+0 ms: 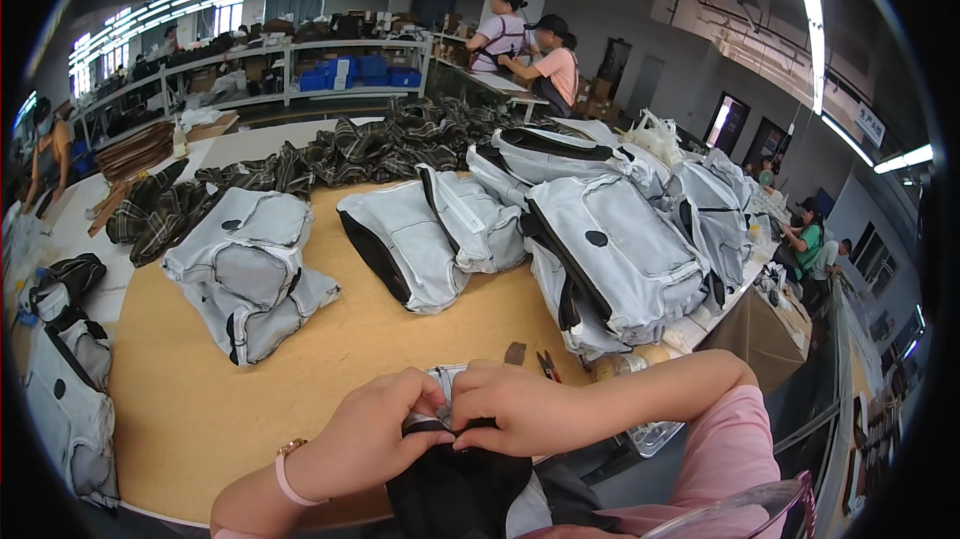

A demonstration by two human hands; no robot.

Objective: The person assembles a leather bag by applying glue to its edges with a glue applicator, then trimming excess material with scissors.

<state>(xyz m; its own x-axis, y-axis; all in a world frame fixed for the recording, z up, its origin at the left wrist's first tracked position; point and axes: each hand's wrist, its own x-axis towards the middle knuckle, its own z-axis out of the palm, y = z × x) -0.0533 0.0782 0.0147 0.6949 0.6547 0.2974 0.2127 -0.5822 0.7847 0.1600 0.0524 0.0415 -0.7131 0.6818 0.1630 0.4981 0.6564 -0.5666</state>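
Note:
At the near edge of the table, my left hand (375,431) and my right hand (525,409) meet over a black and light grey fabric bag (462,492). Both are closed, thumbs and fingers pinching its black edge side by side. Part of the bag hangs down toward my lap, and my fingers hide the exact spot being pinched. A pair of small thread snips (547,366) lies just beyond my right hand, beside a little brown scrap (514,353).
Light grey bags with black trim lie at the left (255,249), in the middle (405,239) and piled at the right (620,249). Plaid fabric (370,151) is heaped along the far side. A clear plastic container (655,436) sits under my right forearm. Several people work farther off.

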